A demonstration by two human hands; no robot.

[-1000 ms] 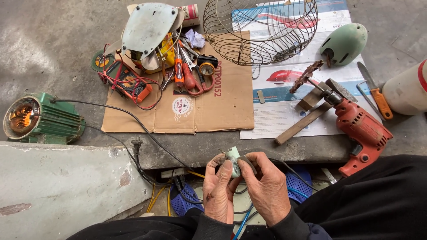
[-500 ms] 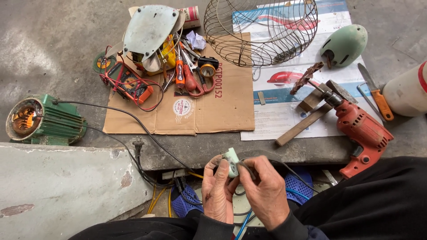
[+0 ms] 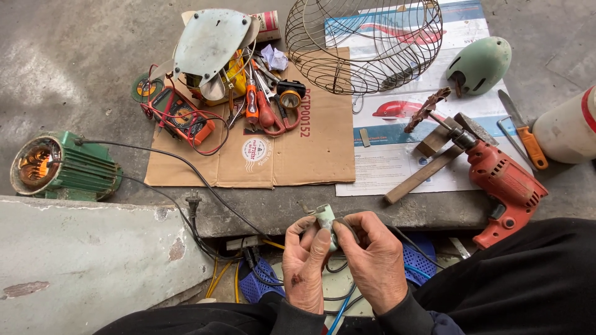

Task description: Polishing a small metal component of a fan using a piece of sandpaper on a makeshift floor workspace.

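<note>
while both hands meet at lower centre, the left hand (image 3: 308, 260) and right hand (image 3: 372, 257) pinch a small pale green part (image 3: 325, 218) between their fingertips. its long axis tilts upward-left, protruding above both thumbs, equally near each hand.

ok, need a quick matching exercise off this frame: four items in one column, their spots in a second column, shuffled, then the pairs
Things:
1. green motor
2. red drill
3. wire fan guard
4. small pale part

Places:
A. between the fingertips of the left hand and the right hand
B. far left, on the concrete
C. top centre, over the cardboard and the printed sheet
D. right side, beside the dark sleeve

Pairs: 1-B, 2-D, 3-C, 4-A
</note>
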